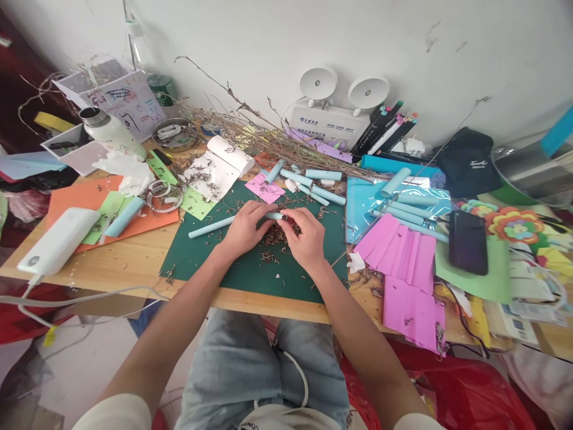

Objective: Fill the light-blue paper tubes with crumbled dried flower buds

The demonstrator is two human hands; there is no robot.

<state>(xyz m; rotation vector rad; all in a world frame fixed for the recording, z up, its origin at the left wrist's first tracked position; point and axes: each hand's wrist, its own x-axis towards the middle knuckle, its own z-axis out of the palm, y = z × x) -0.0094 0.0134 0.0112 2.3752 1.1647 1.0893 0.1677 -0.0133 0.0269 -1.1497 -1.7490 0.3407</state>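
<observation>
Gripping a pale blue tube in the left hand, center frame, pinching its end with the right hand, above dry plant bits, green mat beneath.

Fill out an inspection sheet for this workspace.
Surface: wooden table, with a green mat beneath the hands, strewn with dried plant bits.
Job's things: blue tube in hand; pink paper to the right.
Clutter: white power bank, bottle, black cap, dry twigs.
Grip: left hand holds the blue tube; right hand has its fingertips at one end, whether pinching is unclear.
Cables: white cable along the table's front left; coiled cable on top.
Surroundings: pale wall behind; red bag below, right.
</observation>
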